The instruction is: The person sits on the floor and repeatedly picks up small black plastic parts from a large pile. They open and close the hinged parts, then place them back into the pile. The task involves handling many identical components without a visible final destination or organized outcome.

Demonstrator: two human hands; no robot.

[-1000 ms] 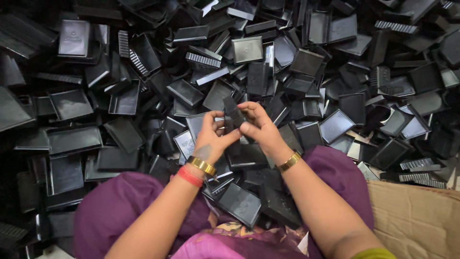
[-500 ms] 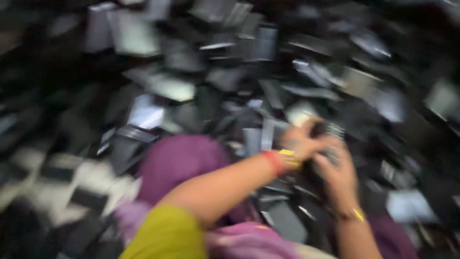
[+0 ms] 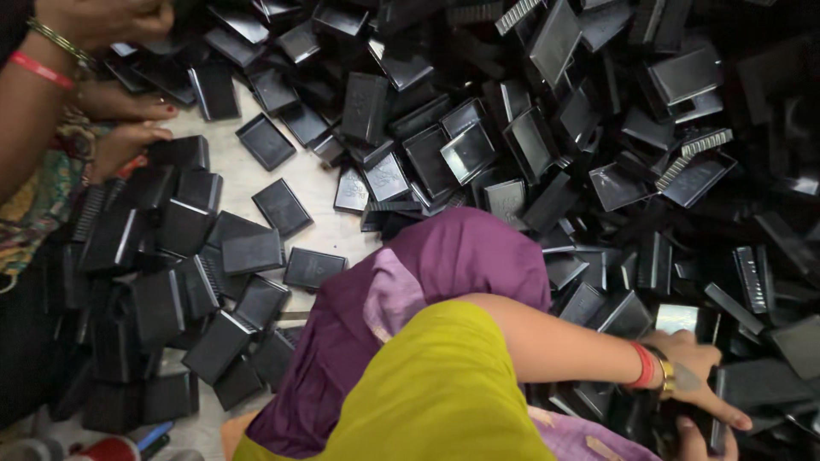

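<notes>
Both hands sat low at about five o'clock in the head view, pressed close together over the heap. Left hand (image 3: 696,376), with its red and gold bangles at the wrist, lay fingers spread, tips pointing toward three o'clock, resting on a flat black plastic piece (image 3: 756,382). Right hand (image 3: 694,437) was cut off by the bottom edge just below it; only a thumb and knuckle showed, seemingly gripping the same piece from underneath, though I could not tell for sure. That piece lay with its long axis running nine to three, touching the left fingertips, so the left hand was plainly the nearer. All around it spread the pile of black trays (image 3: 547,128), up through twelve o'clock. Another person's hand (image 3: 102,21) worked at ten o'clock, well apart.
</notes>
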